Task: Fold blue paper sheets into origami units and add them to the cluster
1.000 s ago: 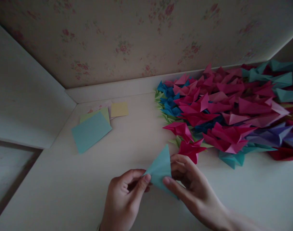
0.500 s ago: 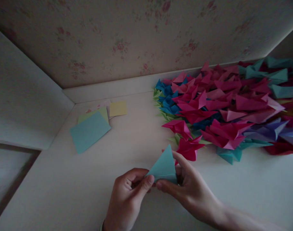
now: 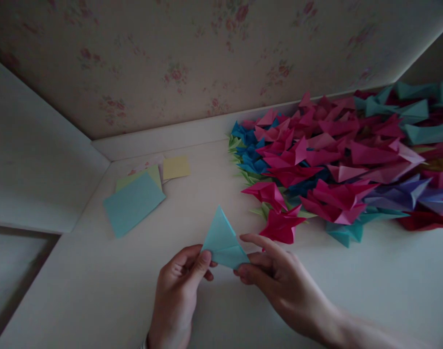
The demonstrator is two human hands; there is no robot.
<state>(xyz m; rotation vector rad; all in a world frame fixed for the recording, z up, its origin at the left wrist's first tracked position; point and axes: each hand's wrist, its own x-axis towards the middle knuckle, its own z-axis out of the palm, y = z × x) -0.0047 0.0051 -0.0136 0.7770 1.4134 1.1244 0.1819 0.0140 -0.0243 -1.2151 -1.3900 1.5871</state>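
Note:
A light teal paper folded into a triangle [image 3: 221, 239] is held just above the white desk [image 3: 98, 291], tip pointing away from me. My left hand [image 3: 178, 286] pinches its lower left corner between thumb and fingers. My right hand [image 3: 279, 281] grips its lower right corner, the index finger stretched out behind the paper. A magenta folded piece [image 3: 281, 225] lies just right of the triangle.
A big heap of folded paper pieces [image 3: 338, 160], mostly magenta with blue, green, teal and purple, fills the right side up to the wall. Flat sheets lie at the far left: teal [image 3: 132, 203], green and yellow [image 3: 176, 167]. A flowered wall [image 3: 178, 63] stands behind.
The teal triangle has moved left and up a little with both hands. Its tip now leans more to the left, and my right index finger has lifted off it.

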